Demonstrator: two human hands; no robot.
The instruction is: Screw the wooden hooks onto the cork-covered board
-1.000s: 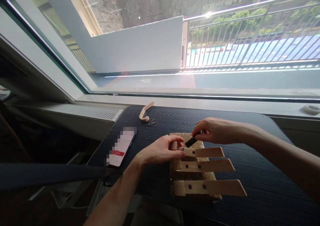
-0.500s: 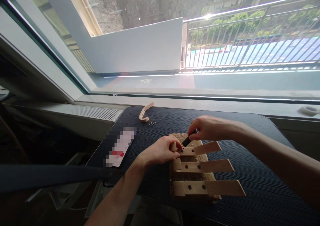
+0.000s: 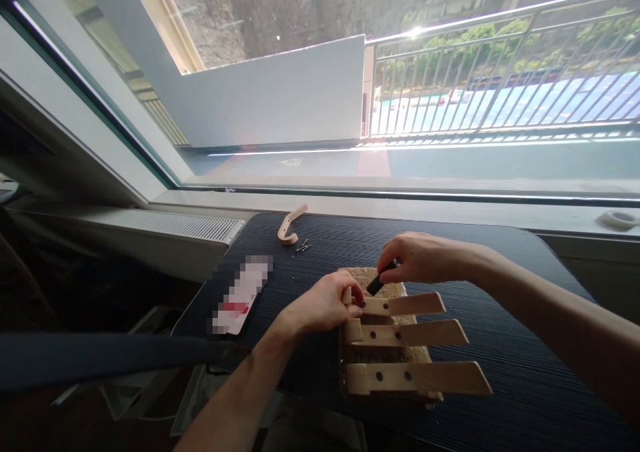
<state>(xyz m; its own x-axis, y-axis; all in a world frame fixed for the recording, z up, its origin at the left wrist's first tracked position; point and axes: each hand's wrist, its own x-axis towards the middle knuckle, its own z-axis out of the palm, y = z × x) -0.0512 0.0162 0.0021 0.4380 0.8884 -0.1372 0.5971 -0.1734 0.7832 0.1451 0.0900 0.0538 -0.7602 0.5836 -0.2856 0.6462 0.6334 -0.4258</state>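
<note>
A rough wooden board (image 3: 367,357) lies on the dark table with three pale wooden hooks across it. My left hand (image 3: 334,301) pinches the curled left end of the far hook (image 3: 420,304), its fingertips beside a dark screw hole. The fingers of my right hand (image 3: 410,257) are closed round a short black screwdriver (image 3: 376,285), tilted down to the left over the board's far edge; its tip is hard to make out. The middle hook (image 3: 433,333) and near hook (image 3: 443,377) lie alongside, each with two dark round spots.
On the dark table (image 3: 470,252), a loose wooden hook (image 3: 289,228) stands at the back left beside several small screws (image 3: 303,246). A blurred pinkish phone-like object (image 3: 245,295) lies at the left. A tape roll (image 3: 620,220) rests on the window sill at right.
The far hook has turned slightly, its right end swinging toward me. The screwdriver in my right hand has shifted a little to the right. My left hand keeps its hold.
</note>
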